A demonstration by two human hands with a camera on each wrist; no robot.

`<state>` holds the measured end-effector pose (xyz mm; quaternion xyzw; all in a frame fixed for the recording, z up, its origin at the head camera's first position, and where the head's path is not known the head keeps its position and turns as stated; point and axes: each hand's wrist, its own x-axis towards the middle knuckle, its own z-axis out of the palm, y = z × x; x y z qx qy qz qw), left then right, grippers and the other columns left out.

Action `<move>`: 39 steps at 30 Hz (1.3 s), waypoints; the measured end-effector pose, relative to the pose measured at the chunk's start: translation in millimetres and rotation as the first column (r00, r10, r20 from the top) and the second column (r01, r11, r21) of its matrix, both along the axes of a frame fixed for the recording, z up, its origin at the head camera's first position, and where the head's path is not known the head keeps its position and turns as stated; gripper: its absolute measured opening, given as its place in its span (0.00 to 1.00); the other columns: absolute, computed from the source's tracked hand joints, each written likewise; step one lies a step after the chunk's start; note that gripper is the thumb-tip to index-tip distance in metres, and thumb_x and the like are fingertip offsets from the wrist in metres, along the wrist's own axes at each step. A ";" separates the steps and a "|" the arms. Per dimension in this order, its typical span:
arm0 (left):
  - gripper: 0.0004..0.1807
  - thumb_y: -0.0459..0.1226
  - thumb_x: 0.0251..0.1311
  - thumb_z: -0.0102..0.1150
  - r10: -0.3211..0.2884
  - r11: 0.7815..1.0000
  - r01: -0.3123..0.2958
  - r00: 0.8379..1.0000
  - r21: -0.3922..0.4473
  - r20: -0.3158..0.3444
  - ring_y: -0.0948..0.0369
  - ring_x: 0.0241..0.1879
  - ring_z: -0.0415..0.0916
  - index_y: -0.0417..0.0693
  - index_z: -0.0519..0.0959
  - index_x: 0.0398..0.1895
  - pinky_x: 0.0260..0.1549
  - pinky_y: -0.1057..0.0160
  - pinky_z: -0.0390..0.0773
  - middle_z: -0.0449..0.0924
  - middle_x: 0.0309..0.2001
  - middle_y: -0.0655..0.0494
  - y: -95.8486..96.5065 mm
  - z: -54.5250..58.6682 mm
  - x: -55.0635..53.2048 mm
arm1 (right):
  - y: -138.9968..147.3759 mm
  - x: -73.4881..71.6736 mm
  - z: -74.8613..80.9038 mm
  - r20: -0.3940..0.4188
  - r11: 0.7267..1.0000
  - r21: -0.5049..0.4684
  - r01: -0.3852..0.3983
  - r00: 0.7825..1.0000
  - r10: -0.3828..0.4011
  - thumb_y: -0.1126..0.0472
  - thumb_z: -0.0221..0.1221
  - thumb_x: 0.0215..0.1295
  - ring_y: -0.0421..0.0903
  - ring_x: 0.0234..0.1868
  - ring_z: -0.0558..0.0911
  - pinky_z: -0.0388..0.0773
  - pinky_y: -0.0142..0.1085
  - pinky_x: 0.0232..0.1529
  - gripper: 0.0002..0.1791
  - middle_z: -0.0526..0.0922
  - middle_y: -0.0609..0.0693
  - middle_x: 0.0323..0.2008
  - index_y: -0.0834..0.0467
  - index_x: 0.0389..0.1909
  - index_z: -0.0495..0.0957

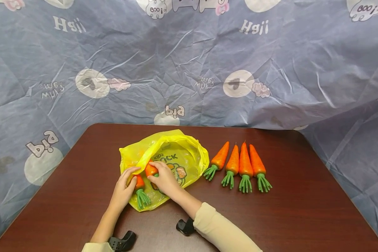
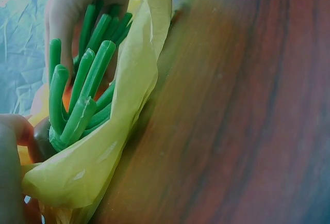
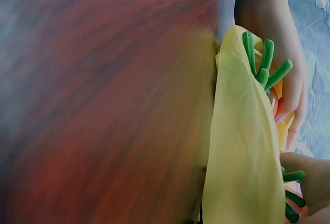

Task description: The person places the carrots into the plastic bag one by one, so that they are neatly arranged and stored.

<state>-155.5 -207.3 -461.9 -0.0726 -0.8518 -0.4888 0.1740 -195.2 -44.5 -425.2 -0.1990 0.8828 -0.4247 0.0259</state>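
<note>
A yellow plastic bag [image 1: 189,178] with dark print lies on the table, its mouth spread open towards the person. My left hand [image 1: 123,187] grips the bag's rim on the left side, its thumb against a carrot [image 1: 139,182] whose green stems [image 2: 77,100] poke out at the near edge. Inside the mouth, my right hand [image 1: 167,180] holds another carrot [image 1: 150,169] between thumb and fingers, its tip end hidden by the bag. Both hands are close together, as the right wrist view shows with the left hand [image 3: 281,43] above.
To the right of the bag, several carrots lie in a row, the nearest carrot [image 1: 219,157] close to the bag's edge. They rest on a dark brown table [image 1: 289,210]. Behind it hangs a grey-blue printed cloth [image 1: 189,70].
</note>
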 end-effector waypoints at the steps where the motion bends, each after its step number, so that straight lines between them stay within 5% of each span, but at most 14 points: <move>1: 0.15 0.33 0.63 0.48 -0.001 1.000 0.001 1.000 0.000 0.000 0.55 0.61 0.61 0.48 0.74 0.52 0.58 0.46 0.59 0.71 0.55 0.49 -0.1 -0.3 -0.3 | -1.6 -0.6 -0.9 0.000 1.000 0.002 0.003 1.000 -0.003 0.59 0.61 0.56 0.49 0.56 0.73 0.73 0.41 0.53 0.26 0.71 0.53 0.58 0.57 0.57 0.71; 7: 0.15 0.33 0.63 0.47 0.002 1.000 -0.002 1.000 -0.014 -0.012 0.56 0.60 0.61 0.47 0.73 0.52 0.58 0.49 0.59 0.71 0.56 0.49 -0.9 -2.5 -1.1 | -10.8 -1.5 -3.9 0.003 1.000 -0.015 0.017 1.000 -0.017 0.59 0.61 0.56 0.49 0.57 0.73 0.71 0.41 0.55 0.26 0.71 0.54 0.57 0.59 0.57 0.70; 13: 0.15 0.31 0.62 0.48 0.021 0.999 -0.021 1.000 -0.035 -0.010 0.57 0.59 0.62 0.45 0.73 0.52 0.58 0.68 0.58 0.71 0.55 0.49 -0.2 -3.6 -1.7 | -16.4 -0.3 -8.5 0.007 0.999 -0.043 0.030 1.000 -0.030 0.60 0.62 0.55 0.49 0.55 0.74 0.72 0.40 0.54 0.27 0.72 0.55 0.54 0.61 0.56 0.69; 20: 0.16 0.30 0.61 0.48 0.021 0.999 -0.021 1.000 -0.026 0.011 0.56 0.60 0.61 0.45 0.73 0.52 0.58 0.55 0.59 0.71 0.55 0.48 0.7 -1.4 0.1 | -17.3 1.4 -16.7 -0.014 0.998 -0.054 0.029 0.999 -0.030 0.60 0.62 0.54 0.48 0.53 0.75 0.72 0.40 0.53 0.27 0.73 0.55 0.53 0.61 0.55 0.70; 29: 0.15 0.30 0.61 0.49 0.004 1.000 -0.004 0.999 -0.012 -0.043 0.63 0.58 0.62 0.44 0.74 0.51 0.53 0.86 0.52 0.72 0.53 0.48 1.2 -1.6 -0.8 | -13.5 1.3 -12.5 0.011 0.999 -0.016 -0.043 0.999 0.043 0.60 0.57 0.58 0.50 0.59 0.71 0.68 0.43 0.59 0.27 0.68 0.56 0.60 0.62 0.59 0.66; 35: 0.15 0.31 0.61 0.49 0.005 1.000 -0.005 0.999 -0.021 -0.032 0.58 0.59 0.62 0.45 0.74 0.51 0.54 0.84 0.52 0.72 0.54 0.49 0.5 -1.6 -1.3 | -7.1 -2.5 -3.8 0.068 0.992 0.058 -0.115 0.992 0.111 0.57 0.55 0.60 0.50 0.60 0.70 0.70 0.42 0.57 0.29 0.66 0.55 0.62 0.61 0.62 0.63; 39: 0.15 0.31 0.62 0.48 0.012 1.000 -0.012 1.000 -0.025 -0.005 0.55 0.60 0.61 0.46 0.74 0.51 0.60 0.68 0.58 0.72 0.54 0.49 -0.1 -2.2 -1.1 | -3.1 -3.8 1.6 0.072 0.986 0.090 -0.142 0.988 0.136 0.55 0.53 0.61 0.50 0.61 0.69 0.69 0.42 0.58 0.29 0.66 0.54 0.63 0.60 0.63 0.63</move>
